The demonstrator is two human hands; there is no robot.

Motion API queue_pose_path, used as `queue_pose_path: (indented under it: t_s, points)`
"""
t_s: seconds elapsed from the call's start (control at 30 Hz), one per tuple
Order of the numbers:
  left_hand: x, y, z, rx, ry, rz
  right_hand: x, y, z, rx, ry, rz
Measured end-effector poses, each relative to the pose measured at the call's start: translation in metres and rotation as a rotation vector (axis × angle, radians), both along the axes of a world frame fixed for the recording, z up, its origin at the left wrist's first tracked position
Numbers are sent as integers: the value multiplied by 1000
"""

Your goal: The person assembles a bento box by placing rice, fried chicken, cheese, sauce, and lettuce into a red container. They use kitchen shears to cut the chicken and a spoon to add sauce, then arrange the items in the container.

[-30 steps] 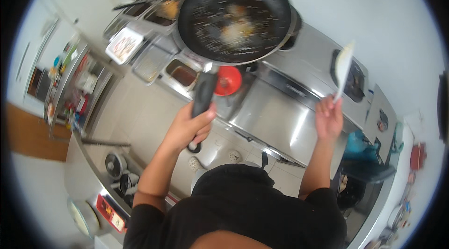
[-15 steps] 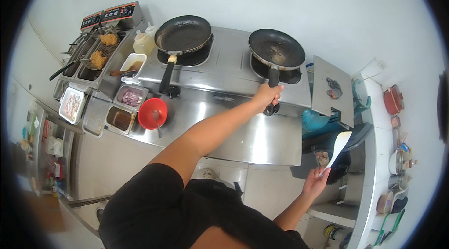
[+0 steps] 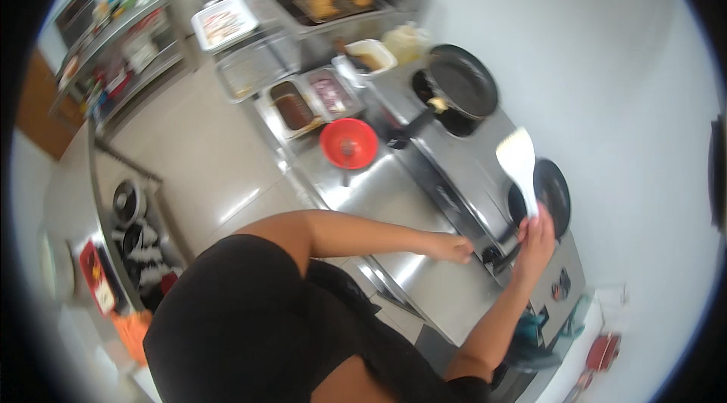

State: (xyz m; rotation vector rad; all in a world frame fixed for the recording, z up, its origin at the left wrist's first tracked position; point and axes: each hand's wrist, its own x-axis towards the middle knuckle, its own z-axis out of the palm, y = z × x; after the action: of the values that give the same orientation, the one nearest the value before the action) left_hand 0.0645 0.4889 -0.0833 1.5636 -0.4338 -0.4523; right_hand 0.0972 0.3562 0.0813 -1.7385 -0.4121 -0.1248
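Note:
In my right hand (image 3: 537, 240) is a white spatula (image 3: 518, 167), blade up, over the stove beside the right frying pan (image 3: 554, 195). The forearm and spatula partly cover that pan. My left hand (image 3: 452, 248) is over the steel counter at the stove's front edge, near the right pan's handle and apart from it. Its fingers look curled in with nothing showing in them, though blurred. Farther left, a second black frying pan (image 3: 462, 85) sits on the other burner, its handle toward the counter. Both pans look bare.
A red bowl (image 3: 348, 144) with a spoon stands on the counter. Behind it are trays of dark sauce (image 3: 294, 107) and chopped purple pieces (image 3: 329, 92). Fryer baskets (image 3: 337, 1) hold golden fried food. A white tray (image 3: 225, 23) and squeeze bottles (image 3: 405, 41) stand nearby.
My view has turned left, bringing the shelves and a side counter in. My left hand has let go of the right pan's handle. The spatula has moved up over the stove.

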Motion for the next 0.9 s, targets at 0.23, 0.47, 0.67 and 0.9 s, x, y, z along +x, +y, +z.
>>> queue_pose_path:
  t_s: [0.23,0.47,0.67,0.9]
  points:
    - [-253,235,-25,-127,372,830,132,255,4,-692,-400,365]
    - [-580,228,21,-296,-12,2326,235,486,-122,-1513,-679,623]
    - [-715,177,-4,-405,-35,3107,68,596,-25,-315,-191,761]
    - [-786,206,-53,-295,410,3131,-513,651,-140,-478,-24,2090]
